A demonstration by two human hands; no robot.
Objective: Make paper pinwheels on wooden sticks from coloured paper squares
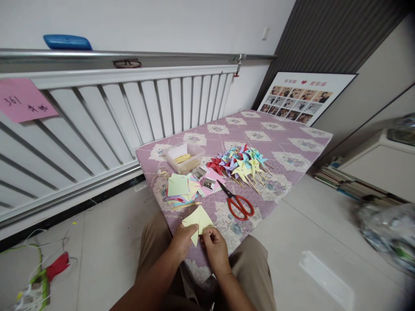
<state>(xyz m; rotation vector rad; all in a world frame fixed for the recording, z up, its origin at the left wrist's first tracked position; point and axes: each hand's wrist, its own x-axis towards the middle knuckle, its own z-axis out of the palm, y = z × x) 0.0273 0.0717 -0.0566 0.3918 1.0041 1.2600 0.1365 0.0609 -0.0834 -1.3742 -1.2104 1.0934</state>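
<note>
Between my two hands is a pale yellow paper square (201,217) with slits cut in from its corners. My left hand (183,240) grips its left side, the thumb lying on top near the middle. At the right corner, the fingers of my right hand (214,247) pinch the edge of the same paper. Just beyond, thin wooden sticks (186,205) lie beside a stack of coloured paper squares (178,185). Red-handled scissors (238,204) rest to the right, blades partly apart. Behind them sits a pile of finished paper pinwheels (241,163) on sticks.
A clear plastic box (197,152) with wooden sticks stands at the back left of the cloth-covered table (285,137). Small pins in boxes (209,184) lie on pink paper. A white radiator (181,101) runs behind. Cables and a power strip (36,290) are on the floor at left.
</note>
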